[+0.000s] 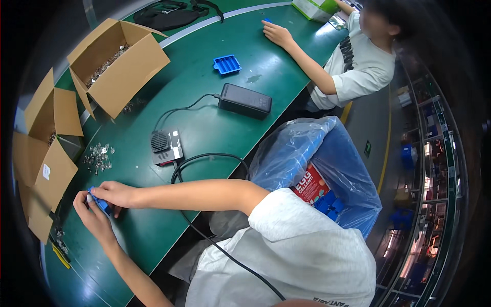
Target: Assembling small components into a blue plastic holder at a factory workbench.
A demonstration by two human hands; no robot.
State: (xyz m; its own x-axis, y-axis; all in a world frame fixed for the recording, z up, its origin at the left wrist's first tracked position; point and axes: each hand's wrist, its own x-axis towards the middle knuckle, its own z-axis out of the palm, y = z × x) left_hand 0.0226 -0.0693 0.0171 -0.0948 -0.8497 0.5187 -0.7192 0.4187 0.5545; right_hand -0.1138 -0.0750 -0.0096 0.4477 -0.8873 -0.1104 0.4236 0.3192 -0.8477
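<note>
My left hand (92,212) grasps with its fingers the blue piece (105,206), whose long axis slants down to the right; metal bits (98,158) lie near, on the desk (215,138). My right hand (113,193) also grasps it, so neither is nearer.

Blue piece (105,207), green table (204,134), brown boxes (128,74)

Black plastic, faintly satin, on the power brick (244,100). Beneath it, smooth green tabletop (204,135) with a soft gloss. Above it, moulded blue plastic tray (227,64). To its left, matt brown cardboard boxes (125,74). To its lower left, glinting, metal-looking small pieces (99,158) and, farther off, a smooth blue plastic piece (104,205). To its lower right, glossy, crinkled film bag (348,166). Below it, soft matt cloth shirt (286,258).
</note>
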